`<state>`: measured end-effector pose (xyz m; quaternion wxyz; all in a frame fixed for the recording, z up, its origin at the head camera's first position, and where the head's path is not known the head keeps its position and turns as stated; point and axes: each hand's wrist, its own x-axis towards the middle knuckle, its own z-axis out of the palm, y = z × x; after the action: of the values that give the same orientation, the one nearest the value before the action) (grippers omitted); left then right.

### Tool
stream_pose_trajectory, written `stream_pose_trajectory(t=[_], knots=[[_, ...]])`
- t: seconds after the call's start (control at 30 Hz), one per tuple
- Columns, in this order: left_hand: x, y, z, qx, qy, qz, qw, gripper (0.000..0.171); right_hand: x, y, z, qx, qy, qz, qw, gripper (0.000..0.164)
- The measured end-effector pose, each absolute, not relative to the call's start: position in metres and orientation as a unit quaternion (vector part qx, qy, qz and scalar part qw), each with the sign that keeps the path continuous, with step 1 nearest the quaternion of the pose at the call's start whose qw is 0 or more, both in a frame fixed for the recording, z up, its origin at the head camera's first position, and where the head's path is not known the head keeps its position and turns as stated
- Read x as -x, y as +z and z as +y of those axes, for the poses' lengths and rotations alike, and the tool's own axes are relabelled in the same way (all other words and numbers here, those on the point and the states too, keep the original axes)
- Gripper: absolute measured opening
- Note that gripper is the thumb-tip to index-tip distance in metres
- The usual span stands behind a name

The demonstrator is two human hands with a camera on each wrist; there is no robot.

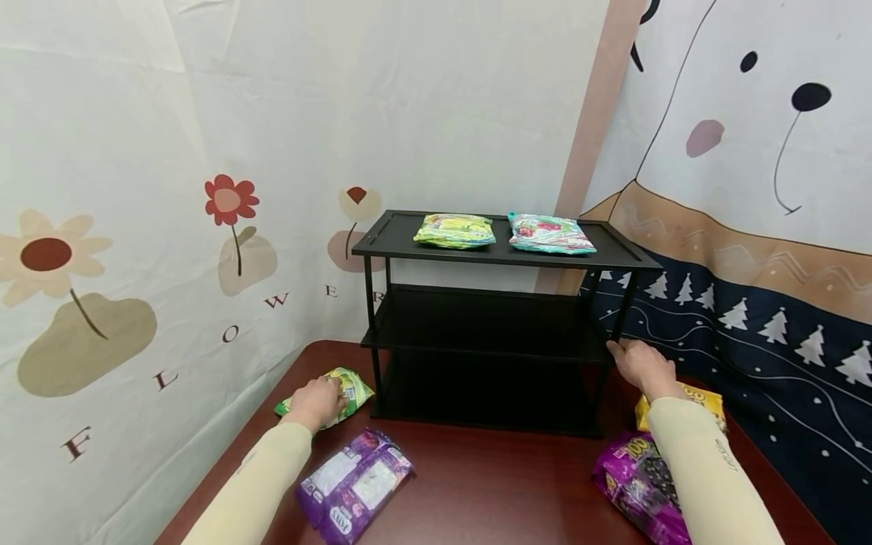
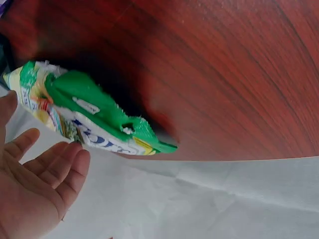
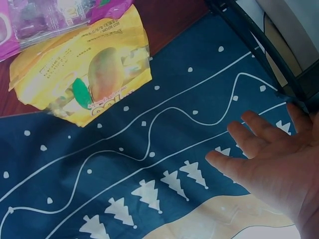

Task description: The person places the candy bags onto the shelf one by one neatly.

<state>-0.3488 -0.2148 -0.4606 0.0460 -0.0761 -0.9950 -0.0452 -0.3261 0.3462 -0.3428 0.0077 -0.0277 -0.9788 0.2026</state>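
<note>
My left hand rests on a green and yellow snack bag at the table's left side. In the left wrist view its extended, slightly bent fingers lie against the bag's printed face, and the thumb is hard to make out. My right hand touches the right front corner of a black three-tier rack, at the middle shelf. Seen from the right wrist, those fingers are spread, one reaching the rack's frame. On the top shelf lie a yellow-green bag and a turquoise-and-pink bag.
A purple bag lies on the reddish-brown table in front of the rack. Under my right forearm are a magenta bag and a yellow mango-printed bag. Patterned cloth hangs close along the table's right side.
</note>
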Motion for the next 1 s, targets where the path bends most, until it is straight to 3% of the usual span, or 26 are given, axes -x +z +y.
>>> stream_pose_trajectory(t=[0.27,0.4,0.57,0.8,1.0], knots=[[0.350,-0.473,-0.208,0.106,0.020,-0.992,0.067,0.057,0.327,-0.344,0.346,0.032,0.205,-0.978,0.005,0.069],[0.348,-0.476,-0.208,0.118,0.042,-0.989,0.078,0.059,0.326,-0.344,0.345,0.034,0.206,-0.978,0.007,0.068],[0.344,-0.475,-0.212,0.158,0.053,-0.982,0.084,0.042,0.326,-0.342,0.345,0.031,0.206,-0.978,0.017,0.068],[0.342,-0.473,-0.225,0.192,0.005,-0.981,0.041,0.044,0.327,-0.342,0.344,0.034,0.207,-0.978,0.013,0.067],[0.341,-0.476,-0.234,0.195,-0.034,-0.979,0.047,0.031,0.327,-0.345,0.347,0.028,0.201,-0.979,0.016,0.069]])
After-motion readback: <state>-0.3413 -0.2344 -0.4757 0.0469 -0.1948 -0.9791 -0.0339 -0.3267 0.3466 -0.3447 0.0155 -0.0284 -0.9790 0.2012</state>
